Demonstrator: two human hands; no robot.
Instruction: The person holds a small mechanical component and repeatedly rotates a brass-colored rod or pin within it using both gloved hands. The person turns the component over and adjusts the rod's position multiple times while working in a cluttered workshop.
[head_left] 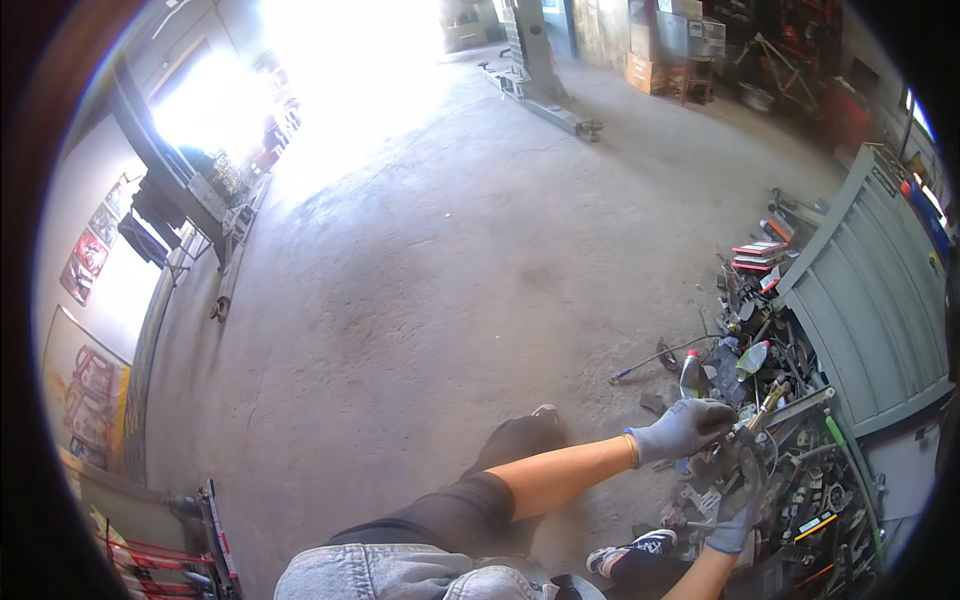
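Observation:
My left hand [688, 430], in a grey glove with a blue cuff, reaches to the right with its fingers curled. My right hand [738, 505], in a matching glove with a darker palm, is raised just below it, fingers closed around the lower end of a slim metal piece [768, 402] with a brass-coloured section. This piece slants up and right from between the hands; its exact kind does not show. What the left fingers grip is hidden. Under and around both hands lies a heap of mixed car parts [800, 480], some in an open drawer or tray.
A grey metal cabinet [870, 290] stands at the right. Beside the heap are a bottle with a red cap [690, 372] and a stack of red-edged boxes [760, 255]. A lift post [535, 50] rises at the back, another [165, 150] at the left. Concrete floor [420, 300] stretches between.

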